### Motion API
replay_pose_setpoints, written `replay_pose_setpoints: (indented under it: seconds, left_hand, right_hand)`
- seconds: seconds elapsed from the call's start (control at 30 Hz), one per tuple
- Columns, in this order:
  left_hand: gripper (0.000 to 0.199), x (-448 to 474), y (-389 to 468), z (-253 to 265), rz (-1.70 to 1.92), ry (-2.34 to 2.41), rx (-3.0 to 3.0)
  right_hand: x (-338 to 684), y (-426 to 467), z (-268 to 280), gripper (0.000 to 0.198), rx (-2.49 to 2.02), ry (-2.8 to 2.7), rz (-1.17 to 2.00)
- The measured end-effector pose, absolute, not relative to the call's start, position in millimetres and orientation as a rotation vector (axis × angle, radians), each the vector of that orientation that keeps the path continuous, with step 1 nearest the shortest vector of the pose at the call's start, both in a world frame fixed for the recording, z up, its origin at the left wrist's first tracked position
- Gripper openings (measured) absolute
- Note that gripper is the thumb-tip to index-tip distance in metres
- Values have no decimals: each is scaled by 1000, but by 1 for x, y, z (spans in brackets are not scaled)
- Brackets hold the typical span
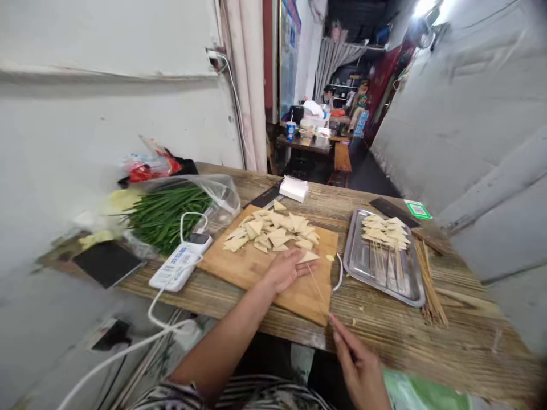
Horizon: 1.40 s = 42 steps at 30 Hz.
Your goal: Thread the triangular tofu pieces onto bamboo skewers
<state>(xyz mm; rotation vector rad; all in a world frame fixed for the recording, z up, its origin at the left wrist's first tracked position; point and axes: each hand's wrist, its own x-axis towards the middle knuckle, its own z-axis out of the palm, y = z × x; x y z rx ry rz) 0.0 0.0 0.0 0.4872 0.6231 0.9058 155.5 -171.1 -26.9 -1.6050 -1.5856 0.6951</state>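
Over the right part of a wooden cutting board (239, 278), my left hand (285, 271) holds a pale triangular tofu slice (308, 257) between its fingers. My right hand (356, 356), in front of the board's near right corner, pinches the lower end of a thin bamboo skewer (317, 287). The skewer slants up to the slice, and its tip is at the slice's near edge; I cannot tell how deep it goes. Behind my left hand lies a heap of similar tofu triangles (277, 230) on the board.
On the right, a metal tray (352, 259) bears skewered tofu triangles (384, 230), with loose bamboo skewers (431, 285) beside it. Green chives (166, 216) in a plastic bag and a white power bank (182, 265) with a cable stand left. A white box (294, 188) sits behind the board.
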Motion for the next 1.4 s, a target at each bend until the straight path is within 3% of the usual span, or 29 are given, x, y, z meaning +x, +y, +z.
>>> replay_pose_setpoints:
  seconds: [1.4]
  left_hand:
    - [11,5,-5,3,839,593,592]
  right_hand:
    - [141,-160,-38,34,-1559,-1581,551]
